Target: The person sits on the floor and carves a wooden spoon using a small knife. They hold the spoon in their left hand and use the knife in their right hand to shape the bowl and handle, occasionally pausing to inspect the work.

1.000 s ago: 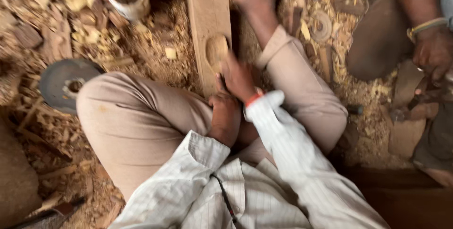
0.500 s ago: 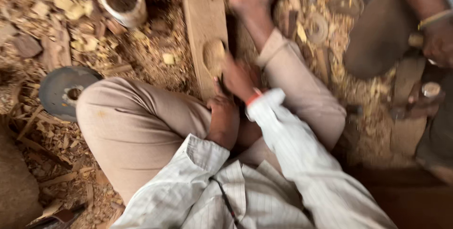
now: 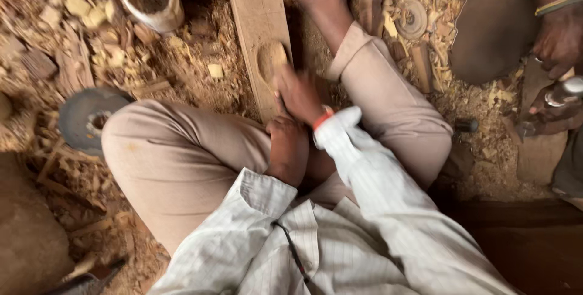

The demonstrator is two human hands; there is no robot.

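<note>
- On the chip-strewn floor, between the person's legs, lies the wooden plank with its carved hollow, placed as before.
- Right hand stays closed at the hollow's near edge, its tool hidden.
- Left hand stays curled just behind; whether it grips anything, I cannot tell.

Flat wooden plank with oval hollow, on ground

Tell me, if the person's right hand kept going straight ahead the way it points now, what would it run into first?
The right hand points up the wooden plank, so it would most likely meet the oval hollow carved in it, just ahead of the fingers. Blur hides whether they already touch the wood.
</note>
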